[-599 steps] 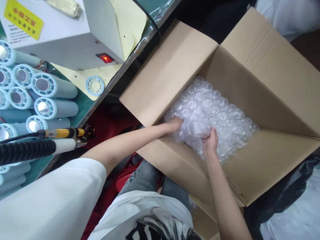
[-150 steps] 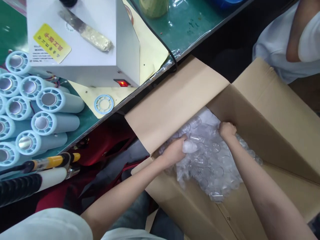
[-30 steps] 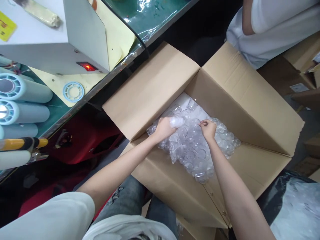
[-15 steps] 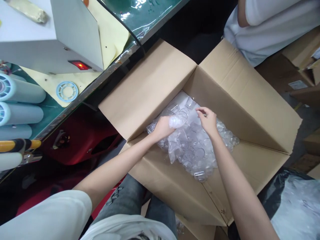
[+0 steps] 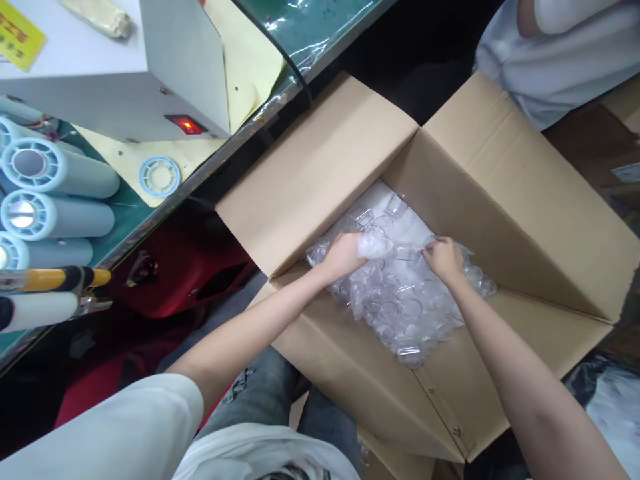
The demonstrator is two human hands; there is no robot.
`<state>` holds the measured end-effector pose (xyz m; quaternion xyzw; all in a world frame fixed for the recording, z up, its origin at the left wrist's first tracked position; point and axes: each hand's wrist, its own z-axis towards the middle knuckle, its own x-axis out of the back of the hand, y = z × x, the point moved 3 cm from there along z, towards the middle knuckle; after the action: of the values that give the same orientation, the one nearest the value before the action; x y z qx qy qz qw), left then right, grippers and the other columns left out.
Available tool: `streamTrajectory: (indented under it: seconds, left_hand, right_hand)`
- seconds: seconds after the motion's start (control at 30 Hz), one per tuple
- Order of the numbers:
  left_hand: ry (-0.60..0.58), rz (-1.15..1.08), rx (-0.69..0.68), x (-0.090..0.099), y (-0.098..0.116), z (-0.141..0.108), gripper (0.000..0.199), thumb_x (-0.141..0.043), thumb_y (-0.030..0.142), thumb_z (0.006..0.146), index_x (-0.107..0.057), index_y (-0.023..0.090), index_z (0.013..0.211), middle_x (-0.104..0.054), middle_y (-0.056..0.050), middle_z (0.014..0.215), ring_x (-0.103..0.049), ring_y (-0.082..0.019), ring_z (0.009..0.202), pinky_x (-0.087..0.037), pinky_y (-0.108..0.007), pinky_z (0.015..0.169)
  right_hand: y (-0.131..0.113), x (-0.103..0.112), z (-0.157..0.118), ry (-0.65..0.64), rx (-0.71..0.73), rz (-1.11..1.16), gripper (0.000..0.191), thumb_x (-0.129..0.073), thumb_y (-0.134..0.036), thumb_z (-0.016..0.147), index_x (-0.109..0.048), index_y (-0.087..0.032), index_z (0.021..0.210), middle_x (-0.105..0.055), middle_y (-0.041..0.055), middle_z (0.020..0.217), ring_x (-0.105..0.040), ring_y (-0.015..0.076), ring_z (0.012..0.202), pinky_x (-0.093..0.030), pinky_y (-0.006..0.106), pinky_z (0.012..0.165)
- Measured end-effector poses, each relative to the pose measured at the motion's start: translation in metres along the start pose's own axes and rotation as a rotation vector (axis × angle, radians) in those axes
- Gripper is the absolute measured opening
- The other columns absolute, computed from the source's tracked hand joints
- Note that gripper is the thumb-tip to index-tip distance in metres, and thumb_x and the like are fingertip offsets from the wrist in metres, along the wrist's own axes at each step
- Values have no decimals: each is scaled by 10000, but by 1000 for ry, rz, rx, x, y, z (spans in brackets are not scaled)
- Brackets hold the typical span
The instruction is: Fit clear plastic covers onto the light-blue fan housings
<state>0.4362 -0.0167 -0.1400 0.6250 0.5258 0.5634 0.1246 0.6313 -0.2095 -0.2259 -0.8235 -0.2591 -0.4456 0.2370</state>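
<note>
An open cardboard box stands in front of me. Inside it lies a heap of small clear plastic cups, round and thin-walled, partly in clear plastic film, over a white sheet. My left hand is closed around a bunch of clear, whitish plastic above the heap's left side; its exact kind is unclear. On the right of the heap, my right hand has its fingers pinched together among the clear pieces. What sits between those fingertips is too see-through to make out.
A grey machine with a lit red switch stands on the green bench at upper left. Pale blue cylinders and a blue ring lie there. Another person's white clothing shows at upper right. A black-edged plastic bag stands lower right.
My right hand has moved right and down from the heap's upper part to its right side, its fingers now pinched. My left hand keeps its hold. The view has shifted slightly.
</note>
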Motion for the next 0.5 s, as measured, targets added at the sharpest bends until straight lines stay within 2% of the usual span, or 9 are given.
streamTrajectory:
  seconds: [0.1, 0.17, 0.23, 0.37, 0.43, 0.5]
  left_hand:
    - [-3, -36, -10, -1, 0, 0, 164, -595, 105, 629, -615, 151, 784, -668, -86, 962, -633, -199, 842, -490, -293, 752]
    - [-34, -55, -36, -3, 1, 0, 196, -600, 86, 608, -622, 148, 792, -665, -88, 982, -639, -202, 857, -497, -294, 765]
    - [-73, -56, -67, -6, 1, 0, 178, -593, 74, 598, -623, 150, 756, -669, -83, 942, -644, -204, 836, -498, -291, 750]
    - [-136, -3, -90, -11, -1, 0, 120, -570, 65, 593, -602, 145, 676, -668, -75, 797, -639, -200, 733, -483, -283, 669]
    - [-171, 22, -94, -13, -2, -1, 87, -561, 66, 597, -581, 146, 621, -655, -67, 704, -628, -194, 671, -466, -277, 627]
    - [-202, 35, -102, -14, -2, -2, 84, -556, 68, 602, -563, 149, 579, -639, -63, 638, -617, -192, 621, -450, -276, 594]
  right_hand:
    - [12, 11, 8, 35, -1, 20, 239, -559, -320, 909, -639, -144, 1050, -632, 79, 1140, -556, 221, 1113, -417, 437, 967]
    - [18, 13, 12, 79, -59, 11, 310, -532, -318, 927, -575, -142, 1179, -584, 101, 1225, -544, 233, 1135, -425, 448, 965]
    - [19, 8, 14, 101, -158, -12, 350, -552, -312, 917, -539, -139, 1220, -551, 114, 1261, -546, 246, 1125, -448, 455, 941]
    - [13, -5, 18, 101, -356, -55, 300, -622, -307, 871, -595, -129, 1110, -560, 117, 1226, -557, 247, 1087, -464, 457, 920]
    - [10, -7, 17, 115, -381, -62, 258, -636, -301, 859, -618, -127, 1048, -570, 109, 1208, -528, 260, 1129, -425, 488, 961]
    - [10, -4, 13, 124, -342, -45, 202, -625, -291, 864, -633, -134, 991, -604, 84, 1145, -532, 249, 1121, -397, 494, 980]
